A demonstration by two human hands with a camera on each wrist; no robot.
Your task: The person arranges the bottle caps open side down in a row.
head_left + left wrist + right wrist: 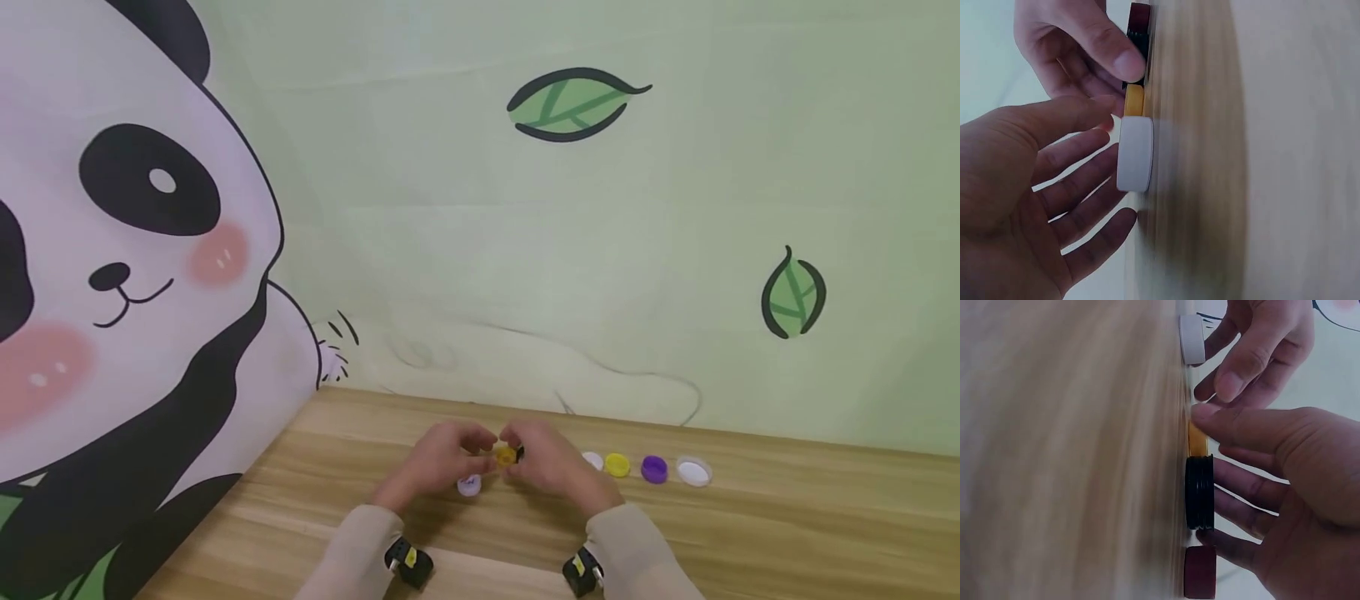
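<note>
Orange cap point(506, 457) sits between your two hands, low on the wood-grain counter point(787, 525) and near its back edge. Your right hand point(553, 461) has thumb and index finger to either side of the cap; whether they pinch it or only touch it, you cannot tell from these views. Your left hand point(441, 457) is released, its fingers loosely spread, with the thumb tip close to the same cap.

Just beside your left hand, on the side toward the counter's left edge, you have a white cap point(469, 485), lying a little farther from the back edge than the orange one. By your right hand's fingers stands a black ridged cap point(1200, 492), next to the orange cap, and beyond it a dark red cap point(1200, 572).

Farther toward the counter's right edge, you see a second white cap point(593, 460) partly hidden by your right hand, then a yellow cap point(617, 465), a purple cap point(655, 469) and a clear-rimmed cap point(694, 472) with a white inside. Behind the back edge rises a pale green wall point(420, 167) with painted leaves.
</note>
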